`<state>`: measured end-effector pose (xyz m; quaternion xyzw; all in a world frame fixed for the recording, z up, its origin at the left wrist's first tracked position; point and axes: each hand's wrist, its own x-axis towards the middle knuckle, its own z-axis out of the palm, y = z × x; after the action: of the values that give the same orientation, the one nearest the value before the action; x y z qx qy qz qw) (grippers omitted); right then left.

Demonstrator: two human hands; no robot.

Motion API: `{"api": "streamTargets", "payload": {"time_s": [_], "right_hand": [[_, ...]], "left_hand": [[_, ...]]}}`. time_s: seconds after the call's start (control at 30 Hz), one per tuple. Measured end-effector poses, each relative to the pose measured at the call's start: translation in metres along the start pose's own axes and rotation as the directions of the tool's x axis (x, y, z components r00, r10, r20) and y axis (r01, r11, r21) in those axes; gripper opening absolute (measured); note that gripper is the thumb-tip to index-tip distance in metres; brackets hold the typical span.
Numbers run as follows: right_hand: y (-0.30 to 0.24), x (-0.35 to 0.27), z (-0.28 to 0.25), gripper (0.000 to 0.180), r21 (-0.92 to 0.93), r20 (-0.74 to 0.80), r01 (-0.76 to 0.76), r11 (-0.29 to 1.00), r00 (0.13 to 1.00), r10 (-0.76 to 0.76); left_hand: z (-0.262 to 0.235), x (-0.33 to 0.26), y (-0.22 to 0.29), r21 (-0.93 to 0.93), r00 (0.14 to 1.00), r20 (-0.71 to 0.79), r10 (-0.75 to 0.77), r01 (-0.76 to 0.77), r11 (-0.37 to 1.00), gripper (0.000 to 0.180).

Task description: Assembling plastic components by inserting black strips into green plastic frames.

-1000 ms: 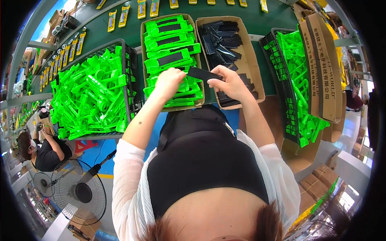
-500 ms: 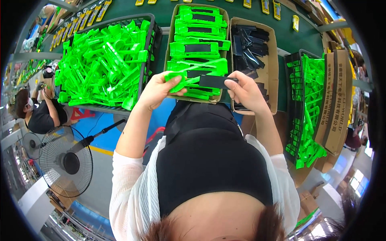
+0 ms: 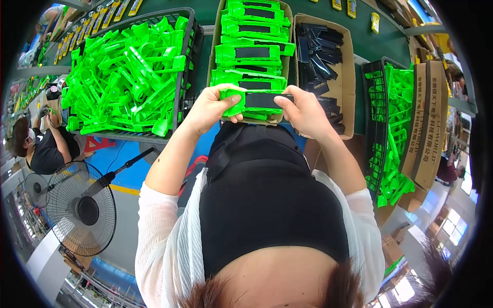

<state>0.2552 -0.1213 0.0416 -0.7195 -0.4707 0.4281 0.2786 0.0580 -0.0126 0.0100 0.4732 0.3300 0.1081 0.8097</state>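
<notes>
Over the near end of an open cardboard box (image 3: 212, 61), my left hand (image 3: 211, 109) pinches the left end of a bright green plastic part (image 3: 234, 104). A flat black rectangular plate (image 3: 261, 101) lies along that part, its right end between the thumb and fingers of my right hand (image 3: 304, 110). The plate seems to sit in the green frame, but my fingers cover both ends. Behind my hands, the box holds a row of green parts (image 3: 251, 53) with black plates in them. Loose black plates (image 3: 316, 56) fill a second cardboard box (image 3: 348, 77) on the right.
Loose green parts (image 3: 128, 77) heap up in a black crate (image 3: 181, 84) at left. Another black crate (image 3: 377, 133) of them stands right, beside folded cardboard (image 3: 429, 123). Yellow items (image 3: 375, 23) line the green bench. A fan (image 3: 87, 210) and another person (image 3: 49, 143) are at left.
The black plate has moved left and now lies along the green part, which has swung level. My right hand has come closer to my left. The view has shifted slightly.
</notes>
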Motion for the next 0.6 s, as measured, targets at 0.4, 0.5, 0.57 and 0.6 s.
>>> {"api": "streamTargets", "payload": {"time_s": [0.4,0.5,0.57,0.6], "right_hand": [[0.008,0.017,-0.004,0.05,-0.515,-0.214,-0.124,0.848,0.977,0.012],[0.009,0.014,-0.005,0.036,0.016,-0.055,-0.236,0.972,0.97,0.237],[0.027,0.017,0.001,0.031,0.225,-0.07,-0.165,0.96,0.98,0.185],[0.031,0.017,0.005,0.029,0.224,-0.115,-0.147,0.963,0.978,0.176]], "left_hand": [[-0.011,0.014,-0.007,-0.034,0.999,-0.047,0.005,-0.007,0.999,0.017],[-0.014,0.012,-0.003,0.037,0.999,0.04,0.029,-0.03,0.999,0.014],[-0.009,0.013,0.0,0.097,1.0,0.014,0.005,-0.007,0.995,0.013],[-0.006,0.015,0.001,0.153,1.0,-0.014,-0.011,0.013,0.988,0.012]]}}
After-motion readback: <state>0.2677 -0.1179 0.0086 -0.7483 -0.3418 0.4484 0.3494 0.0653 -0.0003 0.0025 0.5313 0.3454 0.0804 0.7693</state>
